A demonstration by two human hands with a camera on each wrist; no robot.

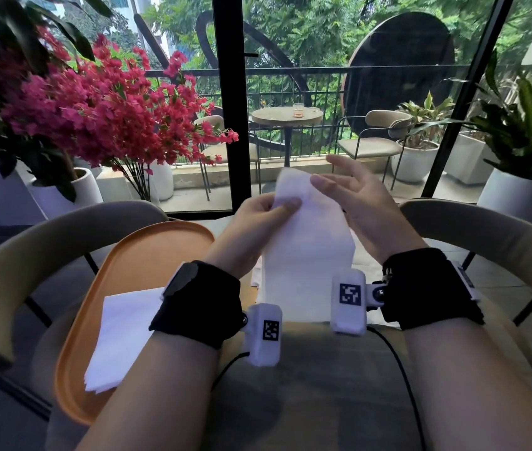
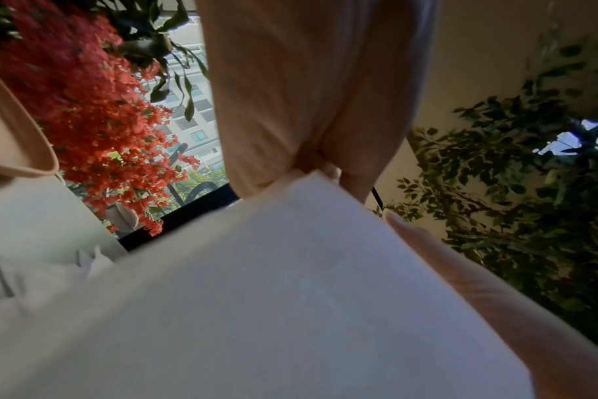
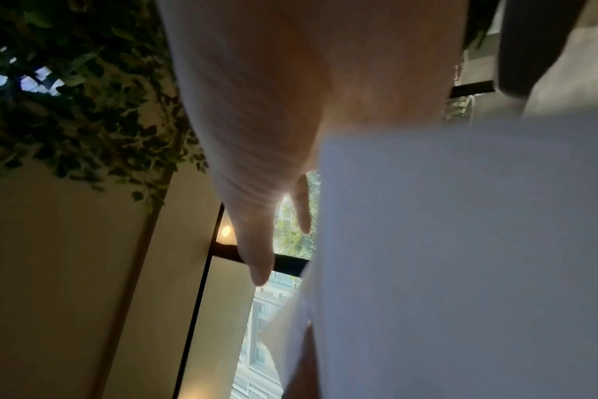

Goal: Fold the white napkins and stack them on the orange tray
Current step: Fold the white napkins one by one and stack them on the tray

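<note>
A white napkin (image 1: 307, 242) hangs in the air above the table, lifted by its top edge. My left hand (image 1: 268, 209) pinches that edge between thumb and fingers. To its right my right hand (image 1: 346, 187) is spread with straight fingers, its thumb touching the napkin's upper right corner. The napkin (image 2: 291, 297) fills the left wrist view, and the napkin (image 3: 461, 243) covers the right half of the right wrist view beside straight fingers (image 3: 256, 256). The orange tray (image 1: 147, 252) lies at my left with a stack of folded napkins (image 1: 121, 336) on it.
More flat napkins (image 1: 256, 275) lie on the table under the lifted one. Curved chair backs (image 1: 30, 255) stand at both sides of the table. A pink flowering plant (image 1: 105, 109) stands at the far left, glass doors behind.
</note>
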